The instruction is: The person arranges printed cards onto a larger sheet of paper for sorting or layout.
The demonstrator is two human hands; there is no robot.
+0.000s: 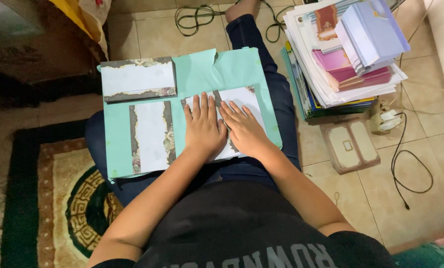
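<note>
A mint-green board (202, 72) rests across my lap. On its right part lies a white card with a floral border (245, 98). My left hand (203, 126) and my right hand (243, 128) both press flat on that card, fingers spread and side by side. Neither hand grips anything. A second bordered card (151, 136) lies upright to the left of my hands. A third bordered card (137, 78) lies flat at the board's far left corner.
A tall stack of papers, envelopes and pink cards (343, 57) stands on the tile floor to the right. A framed card (350, 145) and a power strip with cables (388, 121) lie near it. A patterned rug (48, 193) is at the left.
</note>
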